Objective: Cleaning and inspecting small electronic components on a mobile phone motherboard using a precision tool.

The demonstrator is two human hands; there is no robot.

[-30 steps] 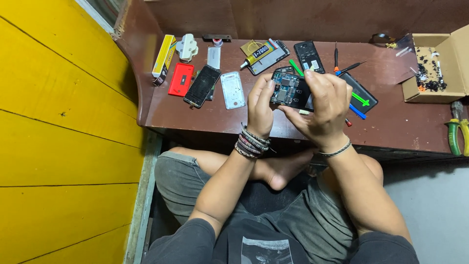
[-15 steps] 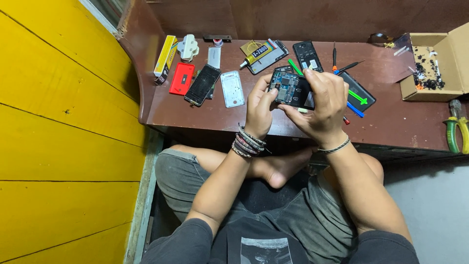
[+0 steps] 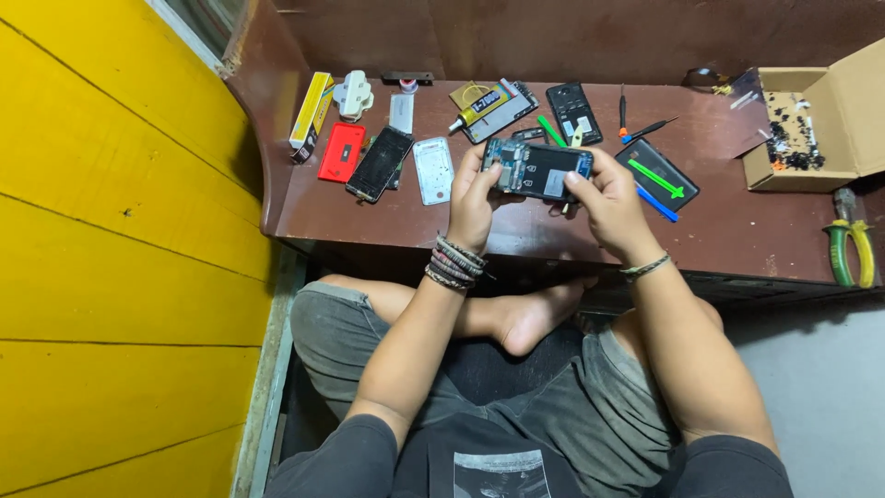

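My left hand (image 3: 475, 198) and right hand (image 3: 613, 198) grip the opened smartphone (image 3: 537, 170) by its ends, fingers closed around it, above the brown table (image 3: 737, 231).

You hold the opened black smartphone with exposed blue internals (image 3: 537, 170) lying sideways, lifted above the desk, centre-top of the frame.

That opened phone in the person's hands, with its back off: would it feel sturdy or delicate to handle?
The opened phone is probably stiff, since it spans flat between the left hand and right hand, which grip only its ends. With its inner parts bare, it is likely fragile to pressure there. It looks thin and flat, so probably light, and unlikely to roll if laid on the table.
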